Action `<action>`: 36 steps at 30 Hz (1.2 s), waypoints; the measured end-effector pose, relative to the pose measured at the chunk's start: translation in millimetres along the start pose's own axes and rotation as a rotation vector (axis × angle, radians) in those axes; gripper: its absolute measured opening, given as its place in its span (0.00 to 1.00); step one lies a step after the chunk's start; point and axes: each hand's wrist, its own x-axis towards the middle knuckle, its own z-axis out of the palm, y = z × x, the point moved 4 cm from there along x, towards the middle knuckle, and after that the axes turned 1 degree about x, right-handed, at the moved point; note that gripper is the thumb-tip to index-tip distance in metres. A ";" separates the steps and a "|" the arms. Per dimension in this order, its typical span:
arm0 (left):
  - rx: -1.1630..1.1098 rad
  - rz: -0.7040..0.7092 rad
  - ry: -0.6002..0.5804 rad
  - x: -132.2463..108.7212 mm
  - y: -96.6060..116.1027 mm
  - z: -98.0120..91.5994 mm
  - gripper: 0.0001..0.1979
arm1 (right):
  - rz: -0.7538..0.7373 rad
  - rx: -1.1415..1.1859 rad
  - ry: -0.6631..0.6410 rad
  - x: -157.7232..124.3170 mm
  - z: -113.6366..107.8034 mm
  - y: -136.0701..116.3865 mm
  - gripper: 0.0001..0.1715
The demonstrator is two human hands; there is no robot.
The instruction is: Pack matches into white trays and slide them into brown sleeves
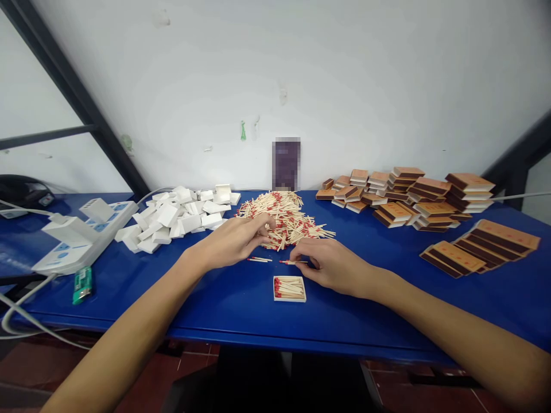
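Note:
A heap of red-tipped matches [284,215] lies against the wall on the blue table. At its left front edge is my left hand [241,236], fingers curled together; whatever they grip is hidden. My right hand [327,261] pinches matches [289,262] lying level, red heads pointing left, just above or on the tabletop. Below that hand sits a white matchbox tray [289,299] filled with matches, their heads to the left. A few loose matches [259,260] lie on the table between my hands.
White empty trays [167,215] are piled at the left, beside a power strip [69,252] with plugged-in chargers and a green lighter [82,285]. Brown matchbox sleeves [394,212] stand stacked at the right, with more boxes [477,246] nearer. Cables [26,310] hang over the left edge.

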 end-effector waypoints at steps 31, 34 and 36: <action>-0.076 -0.044 -0.300 -3.9 -2.0 10.5 0.06 | 0.163 0.183 -0.093 2.4 -3.8 1.1 0.04; -0.135 -0.058 -0.314 -3.0 2.3 8.8 0.05 | 0.186 0.204 -0.100 2.2 -3.7 0.9 0.06; -0.190 -0.056 -0.290 -1.1 9.6 5.9 0.05 | 0.176 0.194 -0.084 2.2 -3.2 1.9 0.07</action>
